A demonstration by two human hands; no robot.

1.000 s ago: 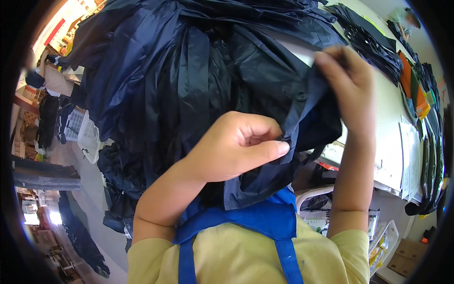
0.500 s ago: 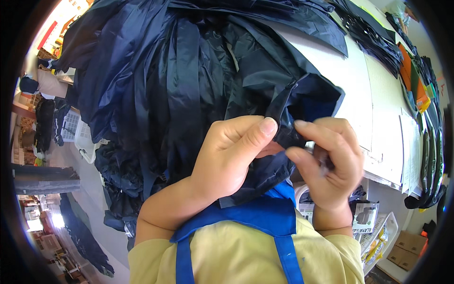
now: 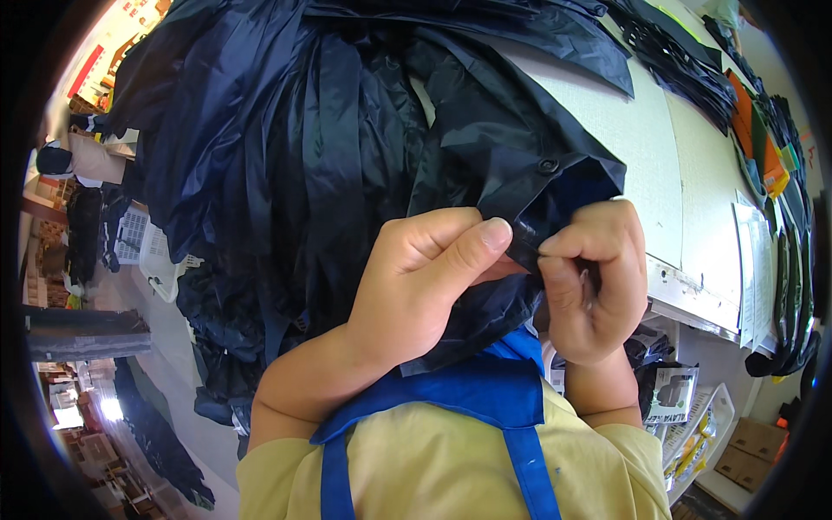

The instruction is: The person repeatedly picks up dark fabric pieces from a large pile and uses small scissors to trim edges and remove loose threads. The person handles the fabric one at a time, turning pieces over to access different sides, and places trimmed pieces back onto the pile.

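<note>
Slipping is the likely risk: the slick dark garment [image 3: 347, 156], hanging at twelve o'clock, could be pulled from so small a pinch. Its hem [image 3: 526, 251] below the snap [image 3: 548, 164] is pinched by the left hand [image 3: 425, 286] and right hand [image 3: 594, 286], both closed tight
</note>
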